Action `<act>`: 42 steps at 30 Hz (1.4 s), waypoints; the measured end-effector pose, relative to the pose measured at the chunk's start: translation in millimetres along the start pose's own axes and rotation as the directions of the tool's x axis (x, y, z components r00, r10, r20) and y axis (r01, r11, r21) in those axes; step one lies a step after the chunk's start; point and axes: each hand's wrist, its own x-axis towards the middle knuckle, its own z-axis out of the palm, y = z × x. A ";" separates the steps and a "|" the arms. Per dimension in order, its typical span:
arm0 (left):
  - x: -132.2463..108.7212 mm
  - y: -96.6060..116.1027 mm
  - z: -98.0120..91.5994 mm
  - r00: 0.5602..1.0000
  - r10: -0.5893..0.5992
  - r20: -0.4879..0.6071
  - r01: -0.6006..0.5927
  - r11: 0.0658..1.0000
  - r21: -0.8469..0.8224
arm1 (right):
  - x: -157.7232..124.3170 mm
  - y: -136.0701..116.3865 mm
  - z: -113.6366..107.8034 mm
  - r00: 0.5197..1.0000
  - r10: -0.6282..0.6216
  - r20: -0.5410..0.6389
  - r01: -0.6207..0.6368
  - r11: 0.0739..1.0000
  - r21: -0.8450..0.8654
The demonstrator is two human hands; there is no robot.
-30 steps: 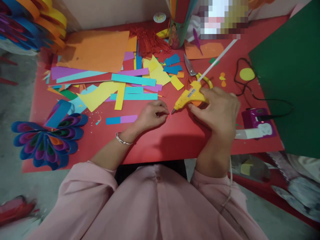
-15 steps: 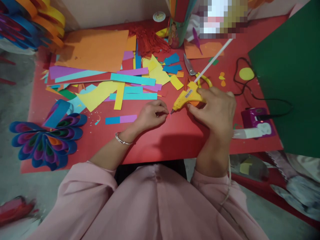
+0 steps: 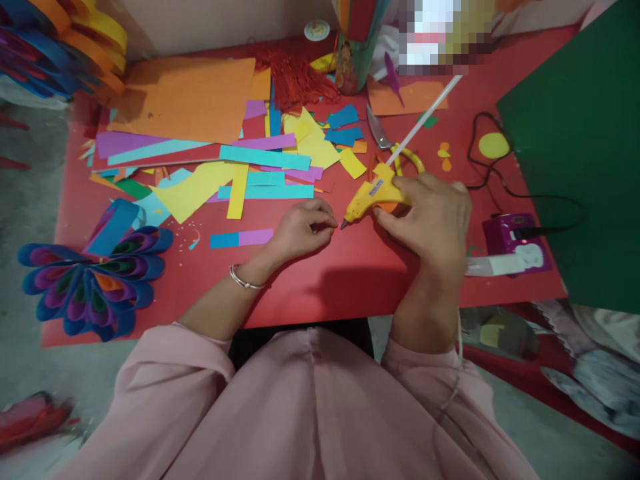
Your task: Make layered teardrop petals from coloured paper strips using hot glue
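My right hand (image 3: 433,220) grips a yellow hot glue gun (image 3: 373,195) with a white glue stick (image 3: 430,110) poking out of its back. Its nozzle points left and down, just at the fingertips of my left hand (image 3: 303,230). My left hand is curled in a pinch on the red table (image 3: 350,280); the thing it pinches is too small to make out. A silver bangle circles my left wrist. Both sleeves are pink.
Paper strips and sheets in orange (image 3: 187,97), yellow, teal (image 3: 265,158) and purple litter the table's far half. Yellow-handled scissors (image 3: 385,143) lie behind the gun. A looped paper flower (image 3: 93,280) sits left, a purple socket box with black cable (image 3: 510,233) right, a green sheet (image 3: 580,147) far right.
The small pink bit seen at the glue gun's nozzle earlier no longer shows. Both hands stay almost in place; the view drifts slightly.
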 end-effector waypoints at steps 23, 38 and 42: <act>-0.1 -1.4 0.7 0.997 0.061 -0.038 -0.062 0.998 -0.027 | 0.3 1.6 0.3 1.000 -0.005 -0.009 0.005 1.000 -0.001; 0.3 1.6 -1.2 0.999 0.037 -0.028 -0.037 0.999 -0.016 | -2.1 0.1 -6.1 0.999 -0.026 0.046 0.026 1.000 0.015; 0.2 1.2 -1.0 1.000 0.022 -0.014 -0.022 1.000 -0.010 | -2.3 0.0 -6.6 0.998 -0.028 0.052 0.027 1.000 0.014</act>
